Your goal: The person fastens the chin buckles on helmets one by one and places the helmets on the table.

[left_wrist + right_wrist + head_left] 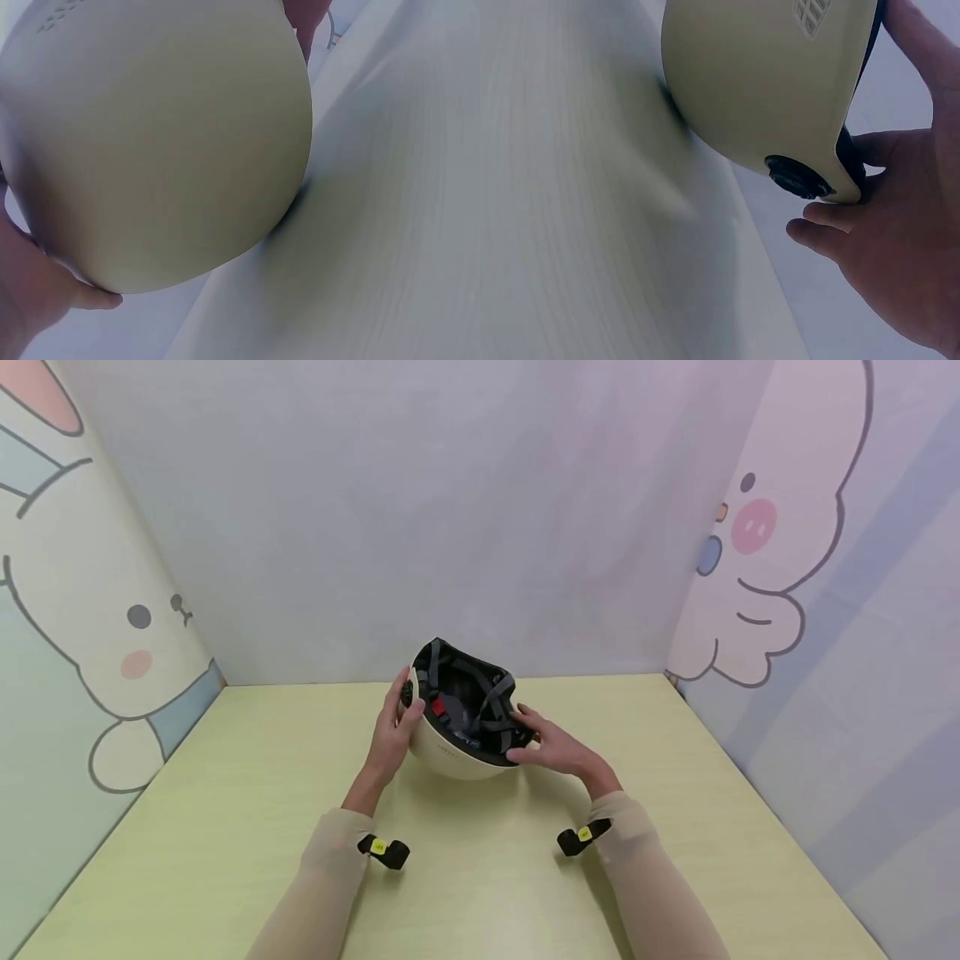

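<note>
A cream helmet [457, 762] lies upside down toward the back of the table, tilted so its opening faces up and toward me. Inside show black padding, grey straps [495, 693] and a red buckle [438, 705]. My left hand [390, 735] grips its left side, thumb at the rim beside a black round piece [407, 693]. On the right, my right hand [557, 748] holds the rim, with the thumb at the near edge and fingers over the far side. The right wrist view shows another black round piece [799, 177] near those fingers. In the left wrist view the smooth shell [172, 157] hides most of the hands.
The pale wood-grain table [225, 827] runs back to a plain grey wall [450, 510]. Side walls carry cartoon animals, a rabbit [97, 610] on the left and a white figure [780, 543] on the right. Black wrist cameras [393, 855] sit on both sleeves.
</note>
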`<action>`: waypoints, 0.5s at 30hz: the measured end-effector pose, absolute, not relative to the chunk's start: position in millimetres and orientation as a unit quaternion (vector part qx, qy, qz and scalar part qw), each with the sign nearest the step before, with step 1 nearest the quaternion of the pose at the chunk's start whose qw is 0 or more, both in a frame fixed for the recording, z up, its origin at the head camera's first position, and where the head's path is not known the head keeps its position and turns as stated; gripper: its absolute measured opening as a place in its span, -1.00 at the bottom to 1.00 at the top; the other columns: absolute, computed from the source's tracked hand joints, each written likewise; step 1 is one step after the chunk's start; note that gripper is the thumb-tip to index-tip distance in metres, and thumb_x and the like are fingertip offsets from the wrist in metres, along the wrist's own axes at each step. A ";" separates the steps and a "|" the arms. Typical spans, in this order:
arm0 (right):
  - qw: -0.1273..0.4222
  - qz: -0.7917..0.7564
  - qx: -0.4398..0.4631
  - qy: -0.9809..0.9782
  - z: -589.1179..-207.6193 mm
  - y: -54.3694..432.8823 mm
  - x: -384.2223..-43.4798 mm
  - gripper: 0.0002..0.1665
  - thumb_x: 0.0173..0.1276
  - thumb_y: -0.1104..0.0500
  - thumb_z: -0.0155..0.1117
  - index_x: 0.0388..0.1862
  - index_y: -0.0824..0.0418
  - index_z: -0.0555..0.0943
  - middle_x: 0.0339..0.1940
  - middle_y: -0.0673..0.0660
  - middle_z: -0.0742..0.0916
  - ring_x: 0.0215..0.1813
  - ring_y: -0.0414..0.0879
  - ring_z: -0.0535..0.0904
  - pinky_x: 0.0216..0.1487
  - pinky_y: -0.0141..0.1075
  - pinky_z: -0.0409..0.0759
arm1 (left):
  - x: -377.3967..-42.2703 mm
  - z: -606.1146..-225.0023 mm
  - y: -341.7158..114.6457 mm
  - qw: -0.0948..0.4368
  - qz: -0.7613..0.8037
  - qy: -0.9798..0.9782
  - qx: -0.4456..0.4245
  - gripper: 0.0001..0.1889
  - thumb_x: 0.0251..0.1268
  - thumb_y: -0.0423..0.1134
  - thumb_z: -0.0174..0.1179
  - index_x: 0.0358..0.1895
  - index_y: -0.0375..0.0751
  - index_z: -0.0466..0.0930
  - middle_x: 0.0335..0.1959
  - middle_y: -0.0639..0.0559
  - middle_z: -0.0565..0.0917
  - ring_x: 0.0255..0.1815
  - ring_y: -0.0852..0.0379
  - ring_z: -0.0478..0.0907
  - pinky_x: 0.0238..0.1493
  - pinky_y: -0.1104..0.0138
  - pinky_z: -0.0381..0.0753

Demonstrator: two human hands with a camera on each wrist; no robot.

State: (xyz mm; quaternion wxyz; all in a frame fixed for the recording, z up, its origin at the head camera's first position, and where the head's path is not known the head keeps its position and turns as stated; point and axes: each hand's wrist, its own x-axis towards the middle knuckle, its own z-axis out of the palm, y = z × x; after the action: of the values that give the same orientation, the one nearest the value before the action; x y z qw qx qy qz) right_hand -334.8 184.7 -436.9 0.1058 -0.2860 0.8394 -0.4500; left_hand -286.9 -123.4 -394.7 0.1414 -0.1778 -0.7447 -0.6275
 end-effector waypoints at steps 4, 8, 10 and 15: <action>0.110 -0.438 -0.285 0.846 -436.9 184.1 -333.4 0.19 0.20 -0.35 0.38 0.61 0.20 0.14 0.65 0.24 0.02 0.61 0.22 -0.09 0.44 0.23 0.10 | -286.0 -393.4 -122.7 0.144 -0.629 -0.743 -0.177 -0.32 0.48 -0.23 -0.06 0.60 -0.24 -0.02 0.59 -0.25 0.03 0.57 -0.14 -0.02 0.50 -0.09 -0.03; 0.100 -0.415 -0.279 0.860 -435.8 181.5 -332.1 0.19 0.16 -0.35 0.43 0.62 0.09 0.16 0.66 0.14 0.00 0.63 0.12 -0.20 0.47 0.20 0.05 | -285.8 -393.6 -122.8 0.145 -0.633 -0.739 -0.181 -0.32 0.50 -0.21 -0.06 0.61 -0.23 -0.01 0.59 -0.24 0.04 0.56 -0.13 0.00 0.50 -0.06 -0.01; 0.087 -0.399 -0.288 0.866 -432.5 179.0 -330.3 0.18 0.15 -0.32 0.47 0.62 0.08 0.18 0.67 0.11 -0.01 0.64 0.10 -0.27 0.48 0.21 0.02 | -286.0 -394.5 -123.4 0.146 -0.633 -0.739 -0.182 -0.33 0.51 -0.21 -0.09 0.61 -0.23 -0.01 0.59 -0.23 0.04 0.56 -0.13 0.00 0.50 -0.05 -0.01; 0.063 -0.357 -0.344 0.866 -413.7 169.1 -319.1 0.11 0.17 -0.26 0.48 0.58 0.14 0.25 0.65 0.14 0.07 0.63 0.21 -0.23 0.47 0.23 -0.01 | -286.2 -396.2 -124.4 0.149 -0.630 -0.741 -0.177 -0.36 0.54 -0.20 -0.13 0.61 -0.24 -0.02 0.60 -0.19 0.04 0.58 -0.10 -0.02 0.51 -0.03 -0.03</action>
State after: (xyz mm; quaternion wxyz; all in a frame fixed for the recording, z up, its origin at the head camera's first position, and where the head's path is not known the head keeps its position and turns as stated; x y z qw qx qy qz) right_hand -319.1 169.1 -413.7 0.0634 -0.3436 0.8665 -0.3566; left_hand -286.2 -124.4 -396.2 0.1488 -0.1770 -0.7413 -0.6301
